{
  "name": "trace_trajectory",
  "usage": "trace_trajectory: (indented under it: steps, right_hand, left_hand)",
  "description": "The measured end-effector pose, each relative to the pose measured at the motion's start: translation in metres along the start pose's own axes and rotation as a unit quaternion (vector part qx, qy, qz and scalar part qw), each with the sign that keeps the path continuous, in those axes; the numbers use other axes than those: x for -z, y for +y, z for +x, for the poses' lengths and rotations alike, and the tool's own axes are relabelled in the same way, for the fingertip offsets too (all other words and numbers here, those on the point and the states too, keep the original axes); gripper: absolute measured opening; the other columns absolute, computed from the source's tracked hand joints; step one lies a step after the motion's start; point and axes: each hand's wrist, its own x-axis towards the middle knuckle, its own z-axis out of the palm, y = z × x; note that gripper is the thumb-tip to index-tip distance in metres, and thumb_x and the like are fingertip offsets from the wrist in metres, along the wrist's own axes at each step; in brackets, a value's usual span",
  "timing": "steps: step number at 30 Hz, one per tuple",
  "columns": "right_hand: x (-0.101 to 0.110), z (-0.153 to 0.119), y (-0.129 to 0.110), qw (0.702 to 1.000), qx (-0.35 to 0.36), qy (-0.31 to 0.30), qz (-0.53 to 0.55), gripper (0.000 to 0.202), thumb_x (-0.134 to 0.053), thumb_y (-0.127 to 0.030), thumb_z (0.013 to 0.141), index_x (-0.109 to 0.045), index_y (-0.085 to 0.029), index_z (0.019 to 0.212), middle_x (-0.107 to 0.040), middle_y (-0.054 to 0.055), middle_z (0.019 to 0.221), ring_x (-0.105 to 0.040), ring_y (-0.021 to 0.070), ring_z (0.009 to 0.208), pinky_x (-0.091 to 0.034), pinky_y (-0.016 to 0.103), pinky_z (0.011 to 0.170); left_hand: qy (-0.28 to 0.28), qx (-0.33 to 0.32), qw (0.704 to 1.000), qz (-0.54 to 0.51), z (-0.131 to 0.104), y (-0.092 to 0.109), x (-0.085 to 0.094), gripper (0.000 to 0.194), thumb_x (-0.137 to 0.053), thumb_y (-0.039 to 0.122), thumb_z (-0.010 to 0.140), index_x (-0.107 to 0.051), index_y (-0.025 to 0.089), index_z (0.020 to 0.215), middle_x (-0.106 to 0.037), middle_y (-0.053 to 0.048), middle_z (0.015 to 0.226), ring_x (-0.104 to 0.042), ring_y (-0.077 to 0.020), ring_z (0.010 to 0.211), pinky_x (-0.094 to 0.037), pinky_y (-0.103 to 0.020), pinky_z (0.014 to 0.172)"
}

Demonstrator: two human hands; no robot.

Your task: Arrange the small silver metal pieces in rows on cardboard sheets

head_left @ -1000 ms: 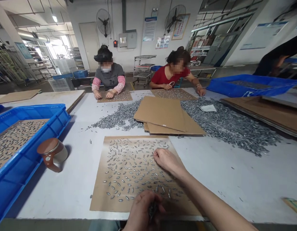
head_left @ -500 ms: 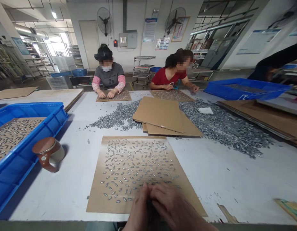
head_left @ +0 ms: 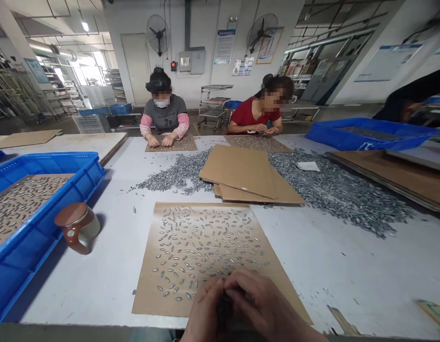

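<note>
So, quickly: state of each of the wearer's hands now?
Left hand: cupped; contents too shadowed to tell.
Right hand: curled, over the brown rectangular cardboard sheet; anything held is hidden.

2 fans [head_left: 158, 35] hang on a white wall [head_left: 202, 28], with a metal cart [head_left: 213, 107] standing before it.

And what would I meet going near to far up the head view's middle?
Bare left hand and bare right hand, brown cardboard sheet dotted with silver spindle-shaped metal pieces, plain brown cardboard stack, grey metal trolley.
</note>
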Motion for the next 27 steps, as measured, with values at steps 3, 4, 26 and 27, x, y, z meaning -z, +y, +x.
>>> trace_trajectory:
  steps: [3,4,26,27]
  right_hand:
    - [0.001,0.001,0.001,1.0,-0.011,0.027,0.005,0.032,-0.045,-0.039,0.105,-0.061,-0.023,0.083,-0.069,0.003,0.086,-0.064,0.017,0.08,-0.049,0.028,0.071]
    - [0.004,0.003,0.003,1.0,-0.01,0.023,0.01,0.033,-0.045,-0.041,0.105,-0.062,-0.023,0.083,-0.069,0.003,0.086,-0.064,0.017,0.08,-0.049,0.028,0.071]
    - [0.037,0.135,0.083,0.926,-0.287,-0.03,-0.243,0.022,-0.051,-0.018,0.091,-0.072,-0.015,0.084,-0.076,0.015,0.093,-0.068,0.024,0.084,-0.033,0.03,0.064]
    - [0.038,0.134,0.082,0.928,-0.283,-0.023,-0.241,0.023,-0.05,-0.019,0.092,-0.071,-0.016,0.084,-0.076,0.014,0.091,-0.067,0.0238,0.082,-0.034,0.03,0.064]
  left_hand:
    - [-0.005,0.041,0.995,-0.085,0.001,0.006,-0.006,0.042,-0.079,0.056,0.078,-0.06,0.02,0.072,-0.055,0.0,0.067,-0.046,-0.0115,0.061,-0.037,-0.025,0.058]
    - [-0.01,0.049,0.993,-0.11,0.001,0.008,-0.007,0.045,-0.083,0.055,0.075,-0.057,0.019,0.07,-0.052,0.002,0.064,-0.043,-0.0092,0.057,-0.033,-0.023,0.055]
    - [0.052,0.093,0.99,-0.089,0.011,0.003,0.005,0.068,-0.088,0.074,0.055,-0.048,0.022,0.074,-0.055,0.007,0.06,-0.034,-0.0037,0.041,-0.011,-0.022,0.041]
    - [0.056,0.095,0.99,-0.091,0.011,0.005,0.004,0.069,-0.088,0.074,0.055,-0.048,0.022,0.074,-0.055,0.007,0.06,-0.034,-0.0037,0.041,-0.01,-0.022,0.041]
